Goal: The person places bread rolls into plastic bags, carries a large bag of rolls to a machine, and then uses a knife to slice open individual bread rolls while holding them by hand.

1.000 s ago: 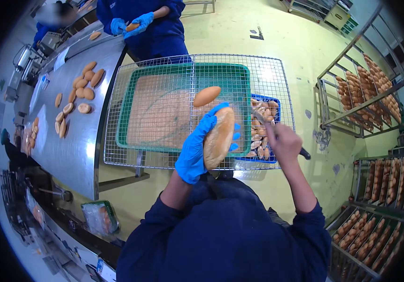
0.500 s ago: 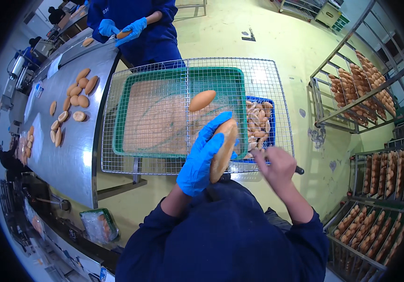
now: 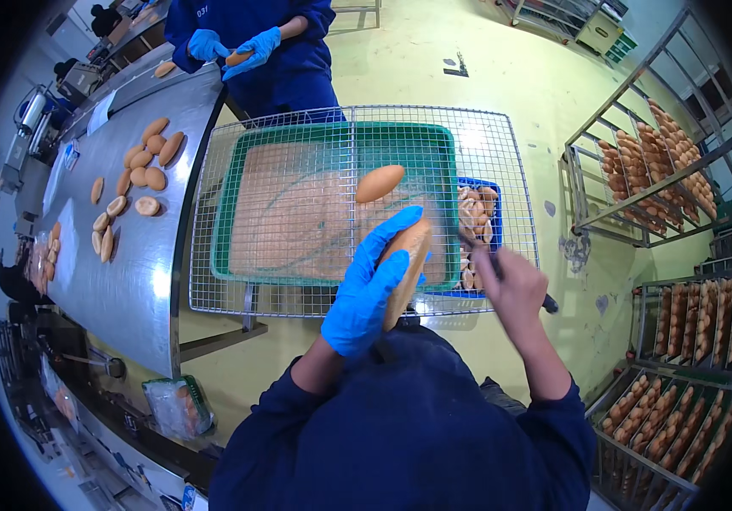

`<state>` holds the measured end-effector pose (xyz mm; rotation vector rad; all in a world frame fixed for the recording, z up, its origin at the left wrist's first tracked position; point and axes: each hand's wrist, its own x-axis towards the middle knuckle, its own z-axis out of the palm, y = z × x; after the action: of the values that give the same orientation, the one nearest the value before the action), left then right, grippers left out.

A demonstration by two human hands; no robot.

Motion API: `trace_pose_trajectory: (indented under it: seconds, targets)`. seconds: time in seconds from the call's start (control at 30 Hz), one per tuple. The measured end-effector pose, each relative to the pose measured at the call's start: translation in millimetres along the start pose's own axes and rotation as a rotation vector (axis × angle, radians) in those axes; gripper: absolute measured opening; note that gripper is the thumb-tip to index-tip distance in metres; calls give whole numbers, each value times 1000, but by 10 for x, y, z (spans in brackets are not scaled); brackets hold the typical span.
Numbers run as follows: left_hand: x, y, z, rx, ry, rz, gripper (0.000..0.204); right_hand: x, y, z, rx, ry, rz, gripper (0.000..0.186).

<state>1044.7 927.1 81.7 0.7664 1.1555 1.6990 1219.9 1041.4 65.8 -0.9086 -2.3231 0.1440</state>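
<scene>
In my blue-gloved left hand is a long, pale-crusted bread roll, tilted upward with the fingers wrapped around its side. My bare right hand grips a knife by its dark handle. The narrow blade points up and left, apart from the roll and above a blue crate of bread pieces. Beyond my left hand, a single brown roll lies on a wire rack. Under the wires sits a green tray with a layer of fine crumbs.
A metal table on the left carries several rolls. Across the rack, a co-worker in dark blue holds a roll in gloved hands. Racks of bread stand to the right. A bag in a green basket is at lower left.
My right hand has moved slightly up and right, and the knife blade now shows higher over the blue crate. The left hand still holds the roll. The rack appears shifted a little rightward.
</scene>
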Motion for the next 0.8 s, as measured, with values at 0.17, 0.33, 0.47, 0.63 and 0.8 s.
trace_pose_trajectory:
  seconds: [0.17, 0.33, 0.47, 0.63, 0.8]
  targets:
    - [-22, 158, -172, -394, -73, -199, 67, 102, -92, 22, 30, -16, 13, 30]
    - [-59, 268, -342, -481, -64, -244, 74, 272, -240, -93, -6, -17, -57, 31]
    - [-76, 333, -458, -533, -92, -285, 72, 410, -326, -46, -109, -14, -226, 30]
    - [-110, 420, -637, -633, -146, -327, 63, 508, -471, -53, -67, -15, -315, 32]
    - [-112, 443, -755, -596, -153, -306, 65, 607, -438, 73, -191, -4, -286, 35]
